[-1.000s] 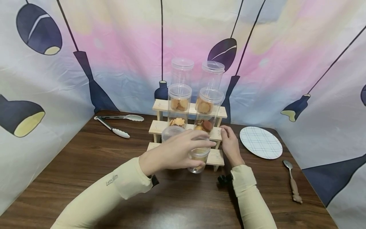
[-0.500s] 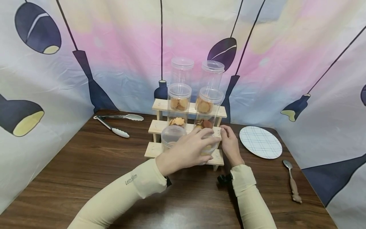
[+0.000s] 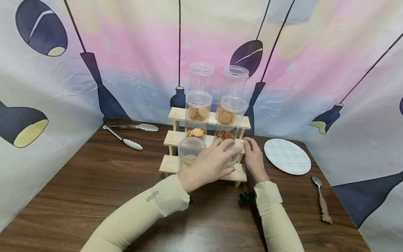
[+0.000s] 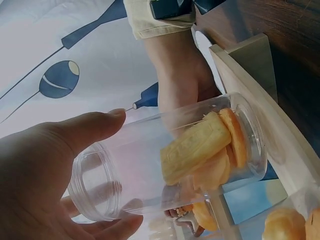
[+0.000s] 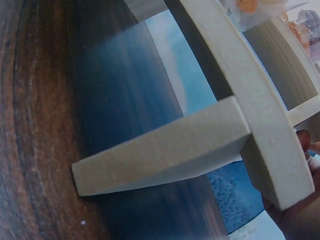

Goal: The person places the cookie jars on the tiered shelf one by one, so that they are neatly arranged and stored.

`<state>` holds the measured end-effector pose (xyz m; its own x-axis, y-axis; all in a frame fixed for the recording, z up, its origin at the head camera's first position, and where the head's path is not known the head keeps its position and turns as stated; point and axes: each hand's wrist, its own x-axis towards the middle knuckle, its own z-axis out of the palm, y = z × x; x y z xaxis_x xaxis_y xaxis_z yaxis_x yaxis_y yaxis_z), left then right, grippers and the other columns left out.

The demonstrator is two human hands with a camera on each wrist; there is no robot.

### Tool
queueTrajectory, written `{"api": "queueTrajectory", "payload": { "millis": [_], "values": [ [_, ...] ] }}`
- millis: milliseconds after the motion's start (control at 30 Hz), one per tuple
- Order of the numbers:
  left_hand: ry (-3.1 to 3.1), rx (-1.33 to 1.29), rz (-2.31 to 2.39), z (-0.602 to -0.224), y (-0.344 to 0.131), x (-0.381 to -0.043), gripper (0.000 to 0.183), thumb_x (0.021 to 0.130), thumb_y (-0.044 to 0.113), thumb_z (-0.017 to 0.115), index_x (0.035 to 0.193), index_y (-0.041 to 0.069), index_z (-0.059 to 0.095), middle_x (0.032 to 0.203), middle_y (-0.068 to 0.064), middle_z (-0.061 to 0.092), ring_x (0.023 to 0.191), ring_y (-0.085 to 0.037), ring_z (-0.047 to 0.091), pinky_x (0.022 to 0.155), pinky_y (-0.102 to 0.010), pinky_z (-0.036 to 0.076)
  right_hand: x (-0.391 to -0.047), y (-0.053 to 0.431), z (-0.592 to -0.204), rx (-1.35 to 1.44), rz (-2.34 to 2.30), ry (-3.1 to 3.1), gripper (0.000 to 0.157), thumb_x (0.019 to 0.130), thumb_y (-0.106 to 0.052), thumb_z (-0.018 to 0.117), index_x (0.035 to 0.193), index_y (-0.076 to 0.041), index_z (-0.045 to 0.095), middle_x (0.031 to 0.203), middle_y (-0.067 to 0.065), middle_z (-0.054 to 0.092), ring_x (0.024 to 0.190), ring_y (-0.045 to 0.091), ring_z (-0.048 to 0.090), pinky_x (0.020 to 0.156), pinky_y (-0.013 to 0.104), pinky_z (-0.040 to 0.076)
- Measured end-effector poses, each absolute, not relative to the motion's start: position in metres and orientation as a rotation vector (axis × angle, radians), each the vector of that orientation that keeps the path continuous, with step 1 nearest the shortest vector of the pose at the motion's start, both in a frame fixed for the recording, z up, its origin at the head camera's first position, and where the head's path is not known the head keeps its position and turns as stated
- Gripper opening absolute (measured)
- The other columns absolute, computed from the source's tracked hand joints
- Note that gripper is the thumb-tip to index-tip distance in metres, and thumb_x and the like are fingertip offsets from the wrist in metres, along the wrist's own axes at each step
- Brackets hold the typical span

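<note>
My left hand is curled round the upper part of a clear plastic jar, thumb on one side and fingers on the other. Several cookies lie at the bottom of that jar, whose base is at the lowest step of a three-step wooden rack. My right hand grips the right end of the rack's middle step, its fingers partly hidden behind the wood in the right wrist view. Left of the held jar, another lidded jar of cookies stands on the lowest step.
Two cookie jars stand on the middle step, such as the left one, and two taller-standing ones behind. Tongs lie at the left. A checked plate and a spoon lie to the right on the brown table.
My left hand has moved right and slightly back with the jar, from in front of the rack onto its lowest step. The right hand has stayed on the rack.
</note>
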<state>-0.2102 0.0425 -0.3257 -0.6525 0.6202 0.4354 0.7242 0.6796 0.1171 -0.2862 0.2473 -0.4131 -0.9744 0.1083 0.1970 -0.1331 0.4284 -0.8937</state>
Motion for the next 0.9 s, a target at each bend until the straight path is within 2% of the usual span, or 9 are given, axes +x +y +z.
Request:
{"api": "queueTrajectory", "payload": {
  "millis": [233, 667, 767, 900],
  "values": [
    [-2.548, -1.04, -0.376, -0.327, 0.049, -0.211, 0.052, 0.088, 0.033, 0.077, 0.136, 0.022, 0.06, 0.139, -0.007, 0.05, 0.115, -0.031, 0.053, 0.07, -0.04, 0.057, -0.286, 0.249, -0.413, 0.027, 1.591, -2.453, 0.049, 0.105, -0.051, 0.036, 0.139, -0.02, 0.053, 0.111, 0.012, 0.062, 0.073, 0.025, 0.053, 0.068, 0.036, 0.046],
    [-2.564, -0.934, -0.375, -0.33, 0.055, -0.213, 0.047, 0.089, 0.032, 0.076, 0.132, 0.021, 0.06, 0.131, -0.011, 0.05, 0.106, -0.03, 0.056, 0.065, -0.04, 0.056, -0.287, 0.246, -0.413, 0.018, 1.558, -2.456, 0.047, 0.106, -0.049, 0.036, 0.138, -0.02, 0.054, 0.096, 0.014, 0.059, 0.069, 0.024, 0.051, 0.065, 0.035, 0.045],
    [-2.568, -0.93, -0.368, -0.33, 0.055, -0.213, 0.048, 0.089, 0.033, 0.076, 0.132, 0.02, 0.06, 0.13, -0.012, 0.05, 0.105, -0.031, 0.056, 0.064, -0.04, 0.056, -0.287, 0.246, -0.412, 0.016, 1.549, -2.461, 0.048, 0.106, -0.049, 0.036, 0.139, -0.019, 0.054, 0.101, 0.014, 0.06, 0.07, 0.024, 0.051, 0.066, 0.035, 0.045],
    [-2.571, -0.928, -0.367, -0.329, 0.056, -0.214, 0.049, 0.088, 0.032, 0.077, 0.132, 0.019, 0.059, 0.129, -0.012, 0.051, 0.105, -0.031, 0.056, 0.064, -0.041, 0.056, -0.287, 0.247, -0.412, 0.018, 1.555, -2.464, 0.05, 0.106, -0.049, 0.036, 0.14, -0.017, 0.053, 0.117, 0.014, 0.061, 0.074, 0.026, 0.051, 0.068, 0.037, 0.044]
  ]
}}
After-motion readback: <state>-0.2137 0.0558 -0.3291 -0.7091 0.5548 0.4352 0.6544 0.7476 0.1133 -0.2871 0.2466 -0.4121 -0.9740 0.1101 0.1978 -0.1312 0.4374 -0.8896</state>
